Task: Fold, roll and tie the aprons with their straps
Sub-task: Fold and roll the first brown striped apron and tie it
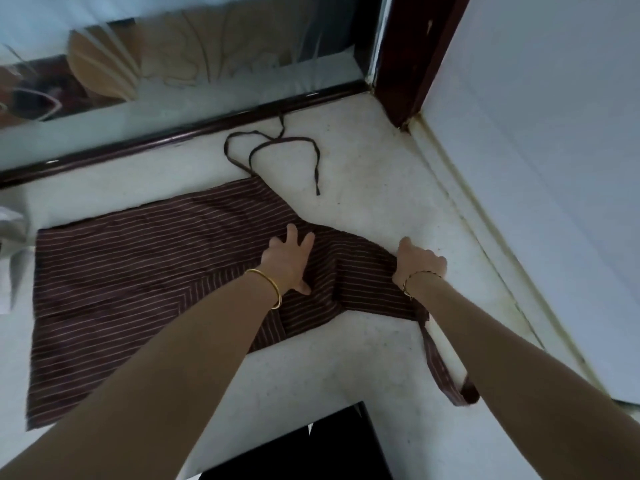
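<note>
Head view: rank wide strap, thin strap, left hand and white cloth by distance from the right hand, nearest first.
From the right hand:
1. wide strap, by its wrist, nearer the person.
2. left hand, to its left, flat on the apron.
3. thin strap, farther ahead and leftward.
4. white cloth, at the far left edge.

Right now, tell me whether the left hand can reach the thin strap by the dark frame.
Probably yes: the left hand lies open on the apron, and only flat cloth and bare floor lie before the thin strap.
</note>
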